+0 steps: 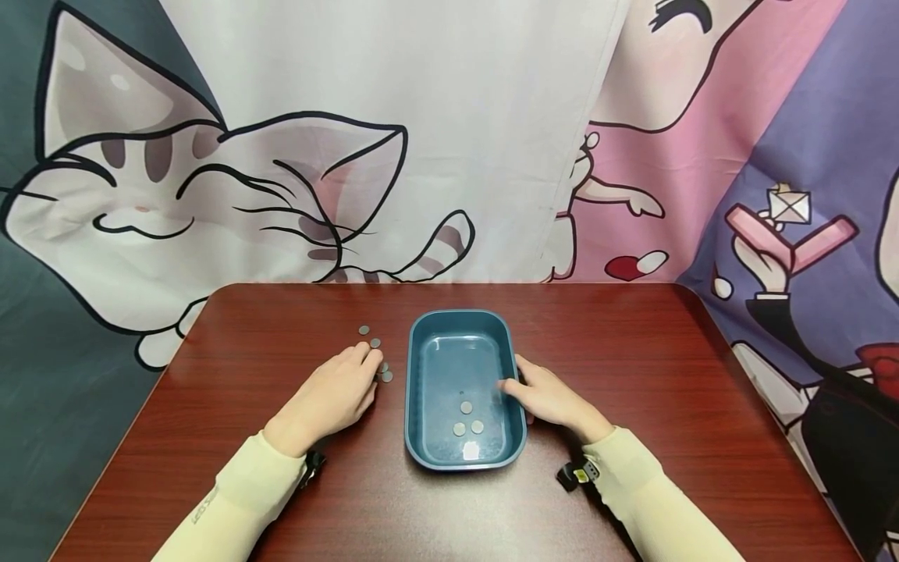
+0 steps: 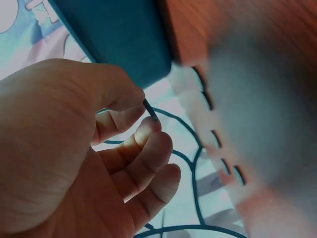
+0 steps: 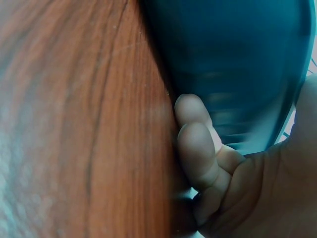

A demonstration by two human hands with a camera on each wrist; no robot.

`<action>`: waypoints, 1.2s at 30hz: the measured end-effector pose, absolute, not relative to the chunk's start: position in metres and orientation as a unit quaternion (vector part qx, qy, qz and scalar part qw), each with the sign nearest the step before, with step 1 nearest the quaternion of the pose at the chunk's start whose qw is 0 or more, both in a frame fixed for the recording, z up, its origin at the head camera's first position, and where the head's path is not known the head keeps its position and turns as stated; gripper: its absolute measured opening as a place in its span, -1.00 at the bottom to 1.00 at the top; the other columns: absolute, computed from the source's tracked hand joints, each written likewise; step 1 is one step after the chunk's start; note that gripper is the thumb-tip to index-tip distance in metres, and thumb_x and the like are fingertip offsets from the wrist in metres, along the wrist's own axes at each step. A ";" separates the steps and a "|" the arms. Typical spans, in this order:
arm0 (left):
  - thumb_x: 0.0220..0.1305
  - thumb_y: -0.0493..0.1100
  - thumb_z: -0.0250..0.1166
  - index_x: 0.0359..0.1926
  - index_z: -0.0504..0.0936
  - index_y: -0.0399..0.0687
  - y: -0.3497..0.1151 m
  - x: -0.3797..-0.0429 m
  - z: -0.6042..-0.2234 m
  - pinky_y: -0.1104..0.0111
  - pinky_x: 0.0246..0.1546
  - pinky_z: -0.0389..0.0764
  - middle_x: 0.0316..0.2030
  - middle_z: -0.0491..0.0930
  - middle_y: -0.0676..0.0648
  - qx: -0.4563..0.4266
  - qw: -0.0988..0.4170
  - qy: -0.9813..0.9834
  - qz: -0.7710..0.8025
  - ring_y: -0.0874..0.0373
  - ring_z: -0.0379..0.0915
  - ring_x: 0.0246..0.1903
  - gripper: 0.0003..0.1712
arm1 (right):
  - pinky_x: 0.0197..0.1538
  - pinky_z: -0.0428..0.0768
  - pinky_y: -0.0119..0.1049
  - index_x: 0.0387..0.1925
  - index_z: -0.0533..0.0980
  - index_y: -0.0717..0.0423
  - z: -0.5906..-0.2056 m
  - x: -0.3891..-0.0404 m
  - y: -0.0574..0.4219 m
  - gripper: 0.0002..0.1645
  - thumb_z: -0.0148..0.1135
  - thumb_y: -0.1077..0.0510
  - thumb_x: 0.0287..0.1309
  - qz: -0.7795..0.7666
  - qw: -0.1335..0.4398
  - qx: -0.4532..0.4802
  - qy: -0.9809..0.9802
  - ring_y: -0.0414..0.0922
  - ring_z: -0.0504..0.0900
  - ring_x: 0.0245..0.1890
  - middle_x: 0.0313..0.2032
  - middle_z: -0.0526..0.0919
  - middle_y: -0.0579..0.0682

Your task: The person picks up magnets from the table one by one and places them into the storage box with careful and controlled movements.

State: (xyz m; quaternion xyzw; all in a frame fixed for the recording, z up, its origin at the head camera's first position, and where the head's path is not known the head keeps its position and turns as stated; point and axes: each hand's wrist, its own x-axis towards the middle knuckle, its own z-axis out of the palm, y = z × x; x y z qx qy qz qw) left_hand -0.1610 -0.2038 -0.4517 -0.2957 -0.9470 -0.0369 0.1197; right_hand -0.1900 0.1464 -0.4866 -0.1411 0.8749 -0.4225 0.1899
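Note:
Between the thumb and fingertip of my left hand (image 1: 330, 394) a thin coin (image 2: 150, 109) is pinched edge-on, as the left wrist view shows. That hand is just left of a blue rectangular plastic bin (image 1: 466, 311). Several loose coins (image 1: 364, 330) lie on the table around its fingertips, some partly hidden by the hand. Inside the bin, toward its near end, three silvery coins (image 1: 467, 407) lie flat. My right hand (image 1: 555, 396) holds the bin's right wall, thumb over the rim and fingers (image 3: 195, 146) against the outside.
The bin stands on a reddish-brown wooden table (image 1: 604, 336) with rounded far corners. Behind the far edge hangs a cloth (image 1: 492, 78) printed with cartoon figures, a cat among them. A dark strapped device (image 1: 577, 474) sits under each wrist.

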 end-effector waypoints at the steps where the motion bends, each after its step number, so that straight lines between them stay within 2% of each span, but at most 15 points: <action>1: 0.19 -0.22 0.20 -0.23 0.42 -0.10 -0.202 -0.160 -0.450 0.27 -0.32 0.50 -0.36 0.38 -0.02 -0.297 0.120 -0.947 -0.035 0.07 0.37 -0.40 -0.84 | -0.58 0.53 -0.19 0.18 0.35 -0.01 -0.487 -0.190 0.146 -0.50 0.11 -0.06 0.26 -0.422 0.190 -0.142 0.875 0.00 0.52 -0.77 -0.69 0.51 -0.01; 6: 0.17 -0.18 0.24 -0.21 0.42 -0.11 -0.192 -0.157 -0.440 0.24 -0.33 0.50 -0.33 0.38 -0.04 -0.307 0.127 -0.943 -0.022 0.06 0.37 -0.39 -0.79 | -0.59 0.53 -0.18 0.17 0.35 -0.01 -0.487 -0.190 0.146 -0.51 0.11 -0.05 0.26 -0.424 0.189 -0.140 0.875 -0.02 0.51 -0.78 -0.69 0.51 -0.01; 14: 0.20 -0.14 0.19 -0.20 0.43 -0.09 -0.174 -0.150 -0.427 0.28 -0.32 0.47 -0.36 0.34 -0.01 -0.327 0.140 -0.934 -0.022 0.09 0.33 -0.38 -0.82 | -0.60 0.52 -0.20 0.15 0.36 0.00 -0.487 -0.190 0.146 -0.51 0.12 -0.06 0.26 -0.425 0.188 -0.139 0.874 -0.02 0.51 -0.78 -0.69 0.52 -0.01; 21: 0.20 -0.14 0.20 -0.24 0.44 -0.05 -0.158 -0.148 -0.428 0.32 -0.35 0.40 -0.37 0.33 0.01 -0.350 0.142 -0.925 -0.035 0.11 0.30 -0.40 -0.85 | -0.59 0.51 -0.21 0.15 0.37 0.04 -0.486 -0.190 0.147 -0.50 0.11 -0.08 0.26 -0.422 0.188 -0.145 0.875 -0.02 0.51 -0.78 -0.69 0.51 -0.02; 31: 0.24 -0.17 0.10 -0.28 0.44 -0.03 -0.133 -0.147 -0.430 0.33 -0.40 0.31 -0.40 0.30 0.02 -0.400 0.155 -0.902 -0.037 0.10 0.24 -0.48 -0.94 | -0.59 0.51 -0.20 0.13 0.37 0.00 -0.486 -0.190 0.146 -0.53 0.11 -0.07 0.25 -0.419 0.190 -0.140 0.877 -0.01 0.52 -0.78 -0.69 0.52 -0.02; 36: 0.28 -0.13 0.08 -0.25 0.46 -0.02 -0.122 -0.147 -0.431 0.33 -0.42 0.34 -0.39 0.33 0.02 -0.412 0.150 -0.899 -0.023 0.13 0.25 -0.48 -0.91 | -0.59 0.51 -0.21 0.14 0.38 0.01 -0.487 -0.191 0.146 -0.51 0.12 -0.09 0.25 -0.420 0.190 -0.138 0.877 -0.01 0.52 -0.78 -0.69 0.52 -0.01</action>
